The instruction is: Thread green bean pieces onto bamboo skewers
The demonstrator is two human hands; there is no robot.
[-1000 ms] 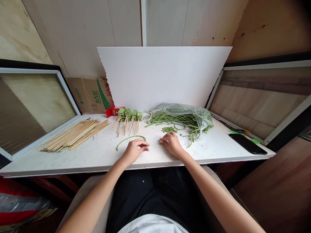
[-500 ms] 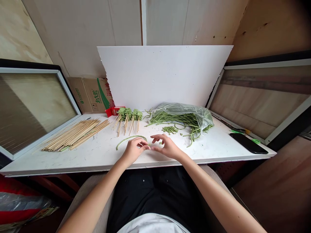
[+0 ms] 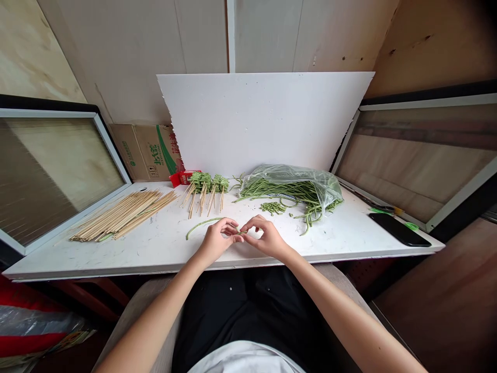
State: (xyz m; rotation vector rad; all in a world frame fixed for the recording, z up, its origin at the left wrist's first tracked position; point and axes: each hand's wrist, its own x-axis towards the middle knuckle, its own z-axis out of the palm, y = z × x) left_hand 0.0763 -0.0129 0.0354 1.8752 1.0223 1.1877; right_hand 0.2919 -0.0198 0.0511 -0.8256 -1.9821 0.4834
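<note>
A long green bean [image 3: 202, 224] curves over the white table, its near end held in my left hand [image 3: 220, 237]. Finger and thumb of my right hand [image 3: 266, 235] pinch the same bean close to the left fingertips, so the hands almost meet. Most of the gripped end is hidden by the fingers. Beyond the hands lies a small heap of short bean pieces [image 3: 272, 207]. Further back, a clear plastic bag [image 3: 306, 176] holds many long green beans [image 3: 283, 189], some spilling out at its front.
Bamboo skewers [image 3: 120, 215] lie in a pile on the left. Several skewers loaded with bean pieces [image 3: 209, 182] rest at the back beside a red packet [image 3: 180, 178]. A black phone [image 3: 399, 229] sits at right. A white board [image 3: 264, 124] stands behind; a cardboard box [image 3: 145, 151] is back left.
My right hand has closed in from slightly apart and now pinches the bean beside my left fingers. The view has shifted very slightly.
</note>
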